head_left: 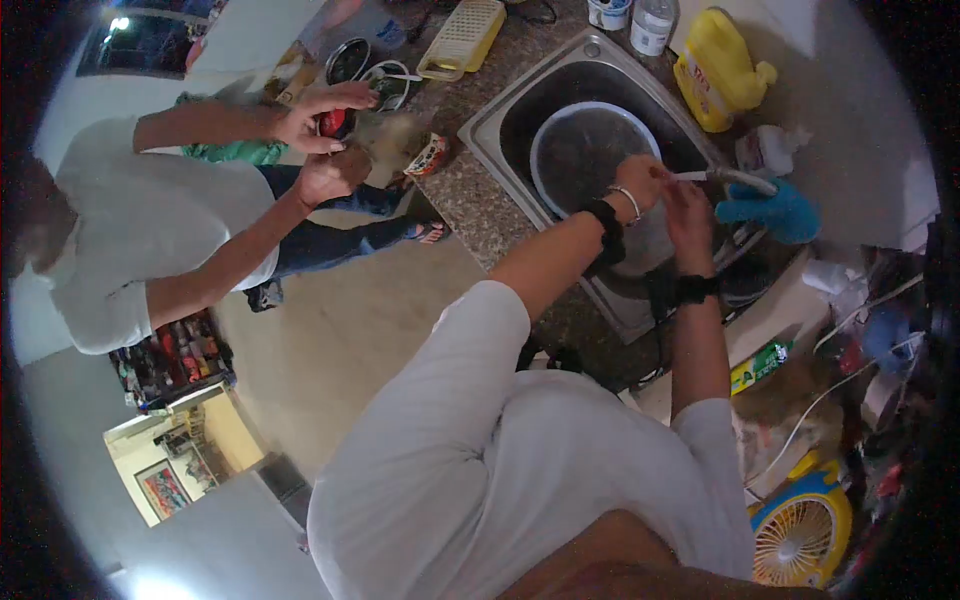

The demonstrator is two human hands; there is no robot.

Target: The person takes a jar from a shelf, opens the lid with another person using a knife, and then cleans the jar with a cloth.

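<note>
My left hand [642,184], with a bracelet and a black band at the wrist, is closed beside the white tip of the faucet [740,178]. Close against it, my right hand [688,218] has its fingers drawn together just under that tip. Whatever may be between the fingers is too small to make out. Below both hands, a round basin [541,160] with a pale rim sits in the steel sink [483,133]; its inside looks dark and wet. A blue cloth or glove [770,212] hangs by the faucet, right of my right hand.
A yellow jug [718,70] and a white-labelled jar [652,28] stand behind the sink. Left on the speckled counter [455,205] lie a yellow grater [462,40] and a printed packet [428,155]. Another person [170,200] works there, both hands raised. A yellow-blue fan [800,535] is lower right.
</note>
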